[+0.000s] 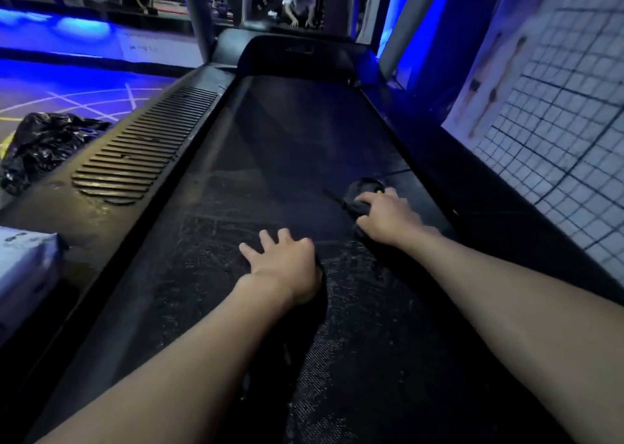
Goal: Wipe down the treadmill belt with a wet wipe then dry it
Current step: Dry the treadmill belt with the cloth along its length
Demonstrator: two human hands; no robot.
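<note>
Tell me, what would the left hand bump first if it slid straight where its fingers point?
Only bare treadmill belt lies ahead of the left hand; farther on, probably the ribbed side rail. The right hand holds a dark cloth, off that line.

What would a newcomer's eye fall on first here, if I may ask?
On the dark treadmill belt, the left hand presses flat near its middle, while the right hand grips a dark cloth by the belt's right edge. Blue light floods the floor at left, where a black plastic bag lies beside the ribbed side rail.
</note>
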